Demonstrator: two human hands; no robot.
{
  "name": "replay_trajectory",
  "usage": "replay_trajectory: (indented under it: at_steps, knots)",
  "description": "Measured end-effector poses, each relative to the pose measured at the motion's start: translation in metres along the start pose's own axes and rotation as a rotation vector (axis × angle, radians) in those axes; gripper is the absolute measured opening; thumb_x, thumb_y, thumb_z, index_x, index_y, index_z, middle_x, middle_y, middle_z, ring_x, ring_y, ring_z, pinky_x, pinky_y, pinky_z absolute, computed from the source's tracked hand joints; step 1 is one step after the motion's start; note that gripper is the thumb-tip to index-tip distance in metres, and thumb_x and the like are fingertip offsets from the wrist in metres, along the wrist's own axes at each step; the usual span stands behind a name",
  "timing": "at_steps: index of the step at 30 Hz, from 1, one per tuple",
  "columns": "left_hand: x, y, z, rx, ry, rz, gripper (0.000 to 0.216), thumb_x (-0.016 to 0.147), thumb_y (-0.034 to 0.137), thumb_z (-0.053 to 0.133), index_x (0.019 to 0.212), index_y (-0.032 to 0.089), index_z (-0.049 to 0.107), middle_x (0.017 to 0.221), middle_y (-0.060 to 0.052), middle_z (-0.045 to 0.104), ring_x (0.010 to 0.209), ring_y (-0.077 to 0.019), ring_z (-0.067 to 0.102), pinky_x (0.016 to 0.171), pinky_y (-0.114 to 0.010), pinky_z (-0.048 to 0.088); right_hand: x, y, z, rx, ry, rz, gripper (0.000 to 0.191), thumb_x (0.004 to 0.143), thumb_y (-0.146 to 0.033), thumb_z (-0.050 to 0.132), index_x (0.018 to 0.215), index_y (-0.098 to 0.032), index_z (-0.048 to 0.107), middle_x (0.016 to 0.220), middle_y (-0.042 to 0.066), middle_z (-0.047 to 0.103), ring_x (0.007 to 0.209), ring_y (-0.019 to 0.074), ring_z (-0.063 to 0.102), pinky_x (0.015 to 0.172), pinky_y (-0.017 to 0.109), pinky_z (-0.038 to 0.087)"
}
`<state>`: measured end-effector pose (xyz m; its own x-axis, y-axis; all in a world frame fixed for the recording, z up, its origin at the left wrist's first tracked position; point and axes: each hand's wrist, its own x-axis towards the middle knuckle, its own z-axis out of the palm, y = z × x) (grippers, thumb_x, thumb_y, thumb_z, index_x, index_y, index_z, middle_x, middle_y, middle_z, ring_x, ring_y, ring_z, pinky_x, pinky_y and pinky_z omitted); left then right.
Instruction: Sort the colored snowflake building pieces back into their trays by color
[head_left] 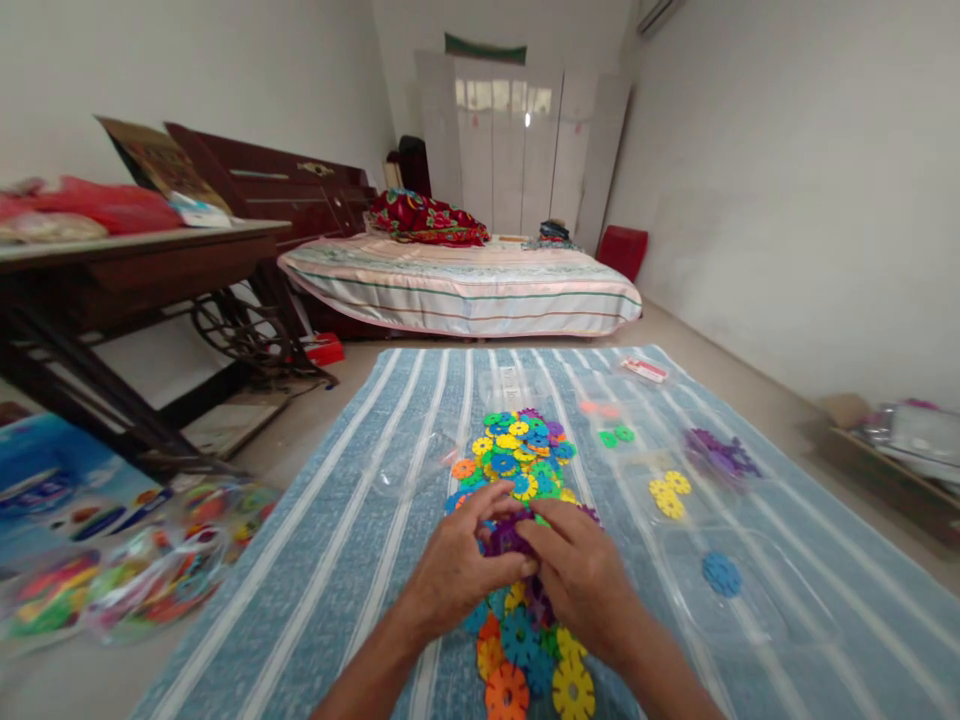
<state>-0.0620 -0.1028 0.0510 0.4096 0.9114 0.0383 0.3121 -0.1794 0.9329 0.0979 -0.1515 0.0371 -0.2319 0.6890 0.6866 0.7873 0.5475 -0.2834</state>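
So the purple piece (pixel 507 534) is right between the two hands, kinda tucked in the gap where the fingertips meet, and I can't tell if it's just one disc or a few stuck together. Left hand (pixel 459 562) has it pinched, thumb underneath and fingers curled over the far side. Right hand (pixel 585 558) is gripping it from the other side, fingers bent in, and the two hands are practically touching. Past the fingers there's a messy multicolored heap of notched discs (pixel 517 462), and more discs spill out below the wrists, with an orange disc (pixel 507 692) and a yellow disc (pixel 573 690) closest to the camera. All of this is on a surface covered by a blue striped cloth (pixel 315 560). Off past the right hand are clear trays: the nearest tray (pixel 766 598) has a blue disc (pixel 721 574), then yellow discs (pixel 671 498) behind it, purple pieces (pixel 724 455) further right, and green pieces (pixel 618 436) farther back.
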Motion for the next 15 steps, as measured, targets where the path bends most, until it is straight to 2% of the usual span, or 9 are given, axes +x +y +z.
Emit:
replay_trajectory:
  at_steps: [4,6,8,10,12,15]
  knots:
    - [0.003,-0.007,-0.008,0.047,0.055,0.040,0.058,0.063,0.035,0.072,0.117,0.019,0.059,0.113,-0.009,0.066,0.100,-0.0252,0.062,0.085,-0.036,0.052,-0.003,0.013,-0.021,-0.064,-0.109,0.029,0.024,0.091,-0.018,0.042,0.097,-0.020,0.065,0.087,0.007,0.067,0.079,0.0169,0.062,0.073,0.029,0.051]
    - [0.005,-0.019,-0.013,0.169,0.134,0.043,0.046,0.069,0.042,0.066,0.109,0.020,0.063,0.108,-0.007,0.068,0.093,-0.0238,0.065,0.083,-0.037,0.052,-0.007,0.031,-0.037,-0.122,-0.128,0.100,0.024,0.092,-0.023,0.042,0.098,-0.020,0.065,0.083,0.006,0.068,0.073,0.0158,0.063,0.070,0.026,0.050]
    - [0.007,-0.035,-0.019,0.298,0.228,0.062,0.039,0.073,0.046,0.060,0.102,0.020,0.066,0.103,-0.006,0.070,0.089,-0.0229,0.066,0.083,-0.038,0.052,-0.010,0.057,-0.058,-0.249,-0.088,0.209,0.026,0.093,-0.028,0.042,0.099,-0.020,0.065,0.085,0.006,0.069,0.073,0.0168,0.065,0.068,0.026,0.049]
    - [0.009,-0.053,-0.024,0.407,0.330,0.111,0.038,0.076,0.048,0.055,0.099,0.019,0.066,0.102,-0.007,0.070,0.091,-0.0230,0.065,0.085,-0.038,0.052,-0.009,0.087,-0.082,-0.476,-0.086,0.377,0.027,0.091,-0.031,0.043,0.101,-0.020,0.066,0.084,0.008,0.070,0.071,0.0199,0.066,0.064,0.028,0.048]
    - [0.011,-0.070,-0.027,0.499,0.404,0.153,0.038,0.078,0.048,0.052,0.098,0.018,0.065,0.103,-0.009,0.069,0.095,-0.0237,0.064,0.088,-0.039,0.050,-0.007,0.115,-0.108,-0.749,-0.111,0.636,0.032,0.091,-0.036,0.043,0.105,-0.019,0.066,0.075,0.011,0.068,0.064,0.0249,0.065,0.055,0.031,0.044]
    - [0.012,-0.091,-0.029,0.606,0.459,0.172,0.037,0.080,0.046,0.049,0.094,0.016,0.066,0.104,-0.011,0.069,0.100,-0.0245,0.063,0.092,-0.040,0.048,-0.004,0.147,-0.135,-0.892,-0.215,0.914,0.039,0.092,-0.039,0.038,0.112,-0.018,0.064,0.082,0.016,0.069,0.069,0.0300,0.066,0.052,0.034,0.042]
